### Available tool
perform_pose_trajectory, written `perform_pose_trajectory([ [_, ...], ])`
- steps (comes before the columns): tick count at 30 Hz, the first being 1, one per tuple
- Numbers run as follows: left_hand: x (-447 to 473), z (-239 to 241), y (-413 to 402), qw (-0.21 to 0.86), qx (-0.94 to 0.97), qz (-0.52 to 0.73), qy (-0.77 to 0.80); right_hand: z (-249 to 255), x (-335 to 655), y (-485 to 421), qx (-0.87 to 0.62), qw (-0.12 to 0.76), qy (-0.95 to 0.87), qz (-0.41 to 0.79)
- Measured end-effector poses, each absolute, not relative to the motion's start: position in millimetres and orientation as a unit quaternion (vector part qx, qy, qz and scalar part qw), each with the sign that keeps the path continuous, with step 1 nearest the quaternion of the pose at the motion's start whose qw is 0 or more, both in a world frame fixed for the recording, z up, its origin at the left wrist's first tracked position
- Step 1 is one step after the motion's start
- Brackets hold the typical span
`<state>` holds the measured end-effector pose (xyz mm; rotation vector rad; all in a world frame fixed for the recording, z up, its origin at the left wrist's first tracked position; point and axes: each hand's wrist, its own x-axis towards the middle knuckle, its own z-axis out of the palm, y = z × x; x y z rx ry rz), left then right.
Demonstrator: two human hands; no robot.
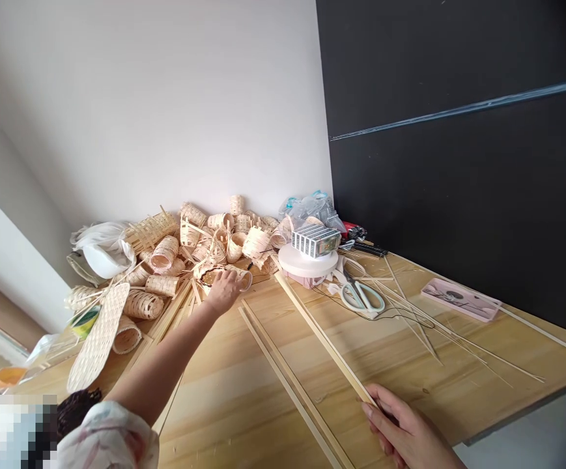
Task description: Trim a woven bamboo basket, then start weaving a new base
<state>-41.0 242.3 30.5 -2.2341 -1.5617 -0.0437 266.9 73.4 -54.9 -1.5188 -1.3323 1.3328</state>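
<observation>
My left hand (225, 291) reaches to the near side of a heap of woven bamboo pieces. Its fingers curl over a small woven bamboo cylinder (245, 279), whose open end shows past the fingertips; the grip itself is partly hidden. Low on the right, my right hand (393, 420) pinches the near end of a long flat bamboo strip (319, 339) between thumb and fingers. That strip slants away over the table towards the round white stand. To its left, more long strips (283, 371) lie side by side on the wood.
Many woven cylinders (164, 253) and a long woven oval (99, 339) fill the back left. Small boxes (316, 241) sit on a round white stand (307, 262). Scissors (362, 298), thin splints (451, 335) and a pink phone (461, 299) lie right. A black panel (458, 182) borders the table.
</observation>
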Motion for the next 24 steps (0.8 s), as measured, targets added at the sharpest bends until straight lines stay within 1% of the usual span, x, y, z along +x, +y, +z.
perform_pose_trajectory([
  [6, -16.2, 23.9, 268.3, 0.205, -0.795, 0.007, -0.57, -56.2, 267.5, 72.0, -0.592, 0.358, -0.533, 0.487],
  [9, -11.7, 29.6, 276.4, 0.191, -0.787, 0.0, -0.586, -56.9, 267.2, 71.5, -0.596, 0.359, -0.54, 0.473],
  [13, -10.1, 57.5, 272.4, 0.163, -0.771, -0.046, -0.614, -56.8, 266.5, 71.3, -0.603, 0.357, -0.546, 0.459],
  [19, -37.7, 124.2, 251.9, 0.12, -0.707, -0.138, -0.683, -57.4, 266.3, 71.2, -0.604, 0.359, -0.539, 0.465],
  [21, -53.3, 134.4, 247.8, 0.104, -0.678, -0.158, -0.71, -57.6, 266.2, 71.3, -0.6, 0.36, -0.541, 0.467],
  [24, -73.7, 128.6, 245.6, 0.054, -0.648, -0.166, -0.741, -57.2, 266.1, 71.2, -0.597, 0.359, -0.544, 0.468],
])
